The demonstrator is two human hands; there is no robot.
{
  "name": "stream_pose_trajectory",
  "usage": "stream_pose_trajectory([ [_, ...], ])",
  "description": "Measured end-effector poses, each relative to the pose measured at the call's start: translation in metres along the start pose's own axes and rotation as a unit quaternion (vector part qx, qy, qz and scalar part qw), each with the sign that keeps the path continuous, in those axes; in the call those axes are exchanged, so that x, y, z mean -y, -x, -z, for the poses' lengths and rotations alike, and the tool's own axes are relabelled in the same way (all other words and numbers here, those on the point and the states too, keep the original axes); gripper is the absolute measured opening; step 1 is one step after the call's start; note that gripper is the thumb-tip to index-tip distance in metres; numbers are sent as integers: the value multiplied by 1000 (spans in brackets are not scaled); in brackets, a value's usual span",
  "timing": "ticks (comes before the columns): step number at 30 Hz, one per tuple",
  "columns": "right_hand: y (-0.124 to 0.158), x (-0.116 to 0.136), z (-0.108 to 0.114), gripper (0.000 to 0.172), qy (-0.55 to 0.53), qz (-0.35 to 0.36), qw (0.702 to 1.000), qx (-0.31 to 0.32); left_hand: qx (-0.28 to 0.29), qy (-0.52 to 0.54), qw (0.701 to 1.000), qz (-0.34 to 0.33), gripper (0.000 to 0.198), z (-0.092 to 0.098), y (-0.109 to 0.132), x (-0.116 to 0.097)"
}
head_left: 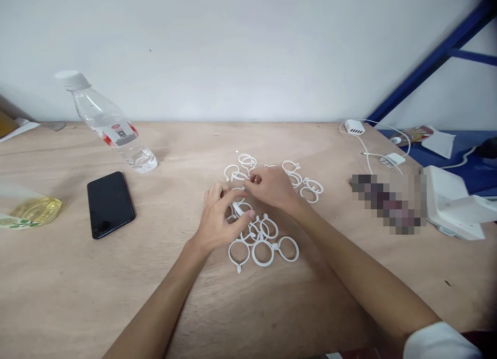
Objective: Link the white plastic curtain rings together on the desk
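Several white plastic rings (pixel 264 245) lie scattered in the middle of a light wooden table (pixel 77 286). My left hand (pixel 221 219) holds one white ring between thumb and fingers, just above the near cluster. My right hand (pixel 272 185) meets it from the right, fingertips pinching a ring at the same spot. More rings (pixel 306 185) lie beyond and to the right of my right hand. Which ring each hand grips is partly hidden by the fingers.
A clear water bottle (pixel 112 126) with a white cap stands at the back left. A black phone (pixel 109 203) lies flat near it. A yellowish clear container (pixel 31 210) sits at the left edge. White chargers and cables (pixel 365 136) and a white device (pixel 454 203) are at the right.
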State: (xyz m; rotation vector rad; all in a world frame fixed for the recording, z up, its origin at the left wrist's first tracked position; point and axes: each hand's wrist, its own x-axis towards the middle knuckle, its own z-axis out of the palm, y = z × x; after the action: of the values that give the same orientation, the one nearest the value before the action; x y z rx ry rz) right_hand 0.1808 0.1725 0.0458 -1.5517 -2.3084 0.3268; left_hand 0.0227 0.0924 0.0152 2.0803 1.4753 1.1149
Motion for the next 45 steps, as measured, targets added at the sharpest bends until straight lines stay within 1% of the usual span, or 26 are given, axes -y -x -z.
stream_pose_trajectory([
  [3,20,-9,11,23,-80,3,996,-28,-29,54,998,5,39,1,1,1],
  [5,32,-13,16,22,-153,3,988,-24,-48,52,997,15,41,0,1,2],
  [8,44,-13,17,23,-262,-9,965,-2,-28,6,999,27,34,-2,1,2],
  [11,50,-9,14,26,-340,-26,940,6,-9,-24,1000,13,28,-4,-1,2],
  [15,51,-4,12,31,-403,-64,912,44,10,-22,1000,-13,23,-5,-3,2],
  [18,52,-5,11,33,-452,-102,884,59,13,-43,999,5,26,-5,-5,2],
  [20,52,-7,9,31,-471,-110,874,51,20,-69,997,16,21,-6,-5,2],
  [22,52,-9,6,29,-473,-117,873,32,20,-66,998,6,14,-6,-5,2],
  [24,50,-12,3,27,-480,-144,865,9,0,-22,1000,-10,19,-6,-4,2],
  [25,49,-14,2,27,-491,-165,855,-2,-18,11,1000,-11,19,-6,-4,1],
  [27,47,-18,1,26,-522,-208,827,-17,-69,67,995,12,17,-5,-3,1],
  [29,46,-21,2,26,-547,-228,805,-22,-137,88,984,72,16,-3,-3,2],
  [31,46,-22,4,27,-566,-218,795,-3,-202,95,961,161,19,-2,-6,5],
  [33,49,-21,6,28,-588,-195,784,42,-233,100,937,238,24,0,-9,9],
  [35,53,-17,8,28,-611,-177,765,100,-235,99,928,272,26,0,-11,12],
  [38,56,-11,9,29,-632,-169,739,162,-212,88,933,277,22,-1,-12,16],
  [40,57,-8,9,29,-635,-171,733,176,-207,92,934,276,30,-3,-11,18],
  [43,57,-9,8,27,-630,-167,738,176,-218,120,931,267,36,-1,-11,18],
  [45,57,-10,7,27,-628,-162,742,170,-220,191,912,288,38,7,-14,19],
])
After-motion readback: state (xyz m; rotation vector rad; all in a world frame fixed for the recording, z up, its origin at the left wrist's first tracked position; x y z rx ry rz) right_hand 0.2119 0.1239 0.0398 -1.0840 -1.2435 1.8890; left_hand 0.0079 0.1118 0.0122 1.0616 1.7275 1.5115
